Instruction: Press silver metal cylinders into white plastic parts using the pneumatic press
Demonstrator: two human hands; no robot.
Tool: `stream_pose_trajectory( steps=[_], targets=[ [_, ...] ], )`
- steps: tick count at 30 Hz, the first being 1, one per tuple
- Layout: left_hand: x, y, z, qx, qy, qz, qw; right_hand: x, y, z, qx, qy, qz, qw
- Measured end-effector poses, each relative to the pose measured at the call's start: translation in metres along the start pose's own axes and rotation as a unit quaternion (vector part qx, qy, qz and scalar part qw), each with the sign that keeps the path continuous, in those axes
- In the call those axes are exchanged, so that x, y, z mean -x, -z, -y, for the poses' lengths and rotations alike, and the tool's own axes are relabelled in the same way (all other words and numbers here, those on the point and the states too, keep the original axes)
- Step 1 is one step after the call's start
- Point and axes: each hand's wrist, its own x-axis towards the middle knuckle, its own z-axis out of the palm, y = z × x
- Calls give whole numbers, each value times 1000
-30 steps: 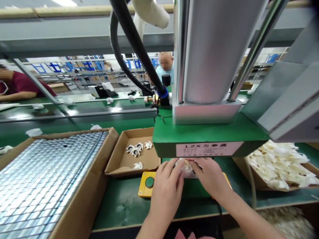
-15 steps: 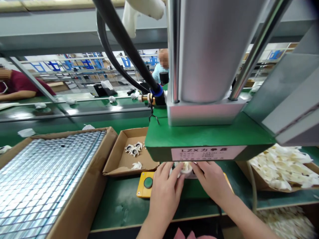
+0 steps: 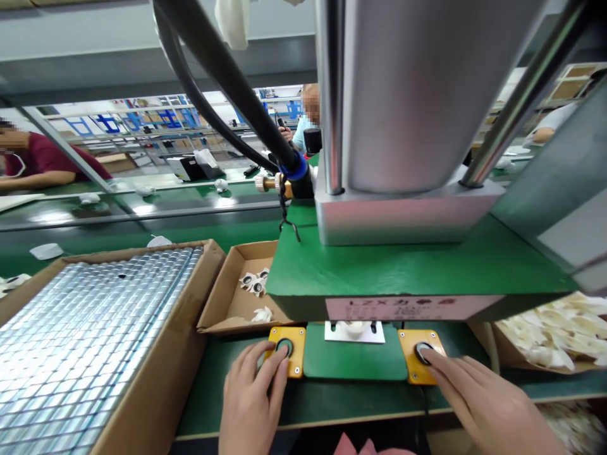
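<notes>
Under the green press head point(image 3: 417, 265) a white round part point(image 3: 353, 328) sits on a metal plate point(image 3: 374, 336). My left hand point(image 3: 256, 385) rests its fingertips on the green button of the left yellow button box point(image 3: 296, 363); its fingers are somewhat apart and hold nothing. On the other side, my right hand point(image 3: 478, 392) touches the dark button of the right yellow button box point(image 3: 417, 375) with its fingertips. The fingers of that hand lie extended and nothing shows in them. The press head hides the back of the white part.
A carton of shiny metal cylinders point(image 3: 104, 316) fills the left. Beside it stands a shallow cardboard box point(image 3: 227, 309) with white finned parts. A box of cream parts point(image 3: 554, 335) is at the right. Two people sit beyond the belt point(image 3: 190, 208), with part of another at far right.
Both hands have let go of the white part under the press and moved apart, one to each button. The view has shifted slightly, and the metal plate now shows.
</notes>
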Motion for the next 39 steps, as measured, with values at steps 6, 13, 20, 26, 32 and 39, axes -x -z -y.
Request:
stream_pose_trajectory(
  steps=[6, 13, 20, 26, 32, 39],
  targets=[
    [-1, -2, 0, 32, 13, -11, 999, -14, 3, 6, -69, -82, -18, 994],
    [-8, -5, 2, 131, 152, -155, 967, -38, 14, 17, -247, -232, -27, 941],
    [-9, -21, 20, 109, 190, -272, 937, -134, 43, 56, -470, -270, 8, 840],
    [1, -24, 18, 134, 155, -234, 950, -154, 41, 81, -499, -278, 106, 814],
    [5, -28, 20, 136, 159, -225, 952, -174, 35, 107, -523, -223, 183, 802],
    [6, -23, 17, 133, 133, -227, 955, -231, -7, 122, -458, -108, 49, 881]
  ],
)
